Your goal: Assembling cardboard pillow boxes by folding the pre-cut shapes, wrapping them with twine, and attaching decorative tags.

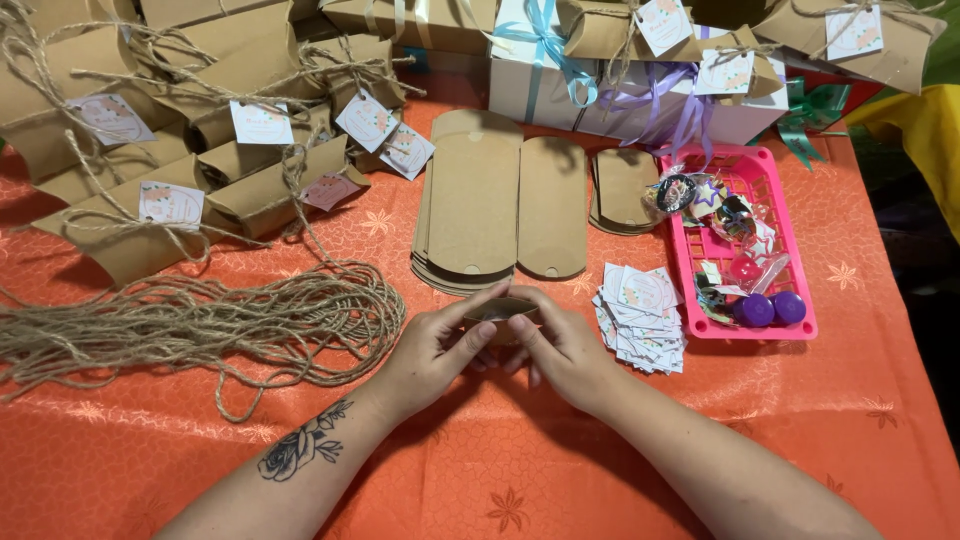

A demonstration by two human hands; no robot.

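Note:
My left hand [435, 350] and my right hand [565, 345] meet at the middle of the table, both gripping a small brown cardboard pillow box [505, 312] end-on, its open oval mouth facing me. Thumbs and forefingers pinch its edges. Just beyond it lies a stack of flat unfolded brown box blanks [470, 205], with a single blank [551, 205] beside it. A pile of small white printed tags [643, 315] sits right next to my right hand.
Loose jute twine [200, 325] sprawls at left. Finished twine-tied boxes with tags [170, 150] are heaped at far left. A pink basket [790, 235] of small trinkets stands at right. White gift boxes with ribbons [640, 90] line the back on the orange tablecloth [500, 470].

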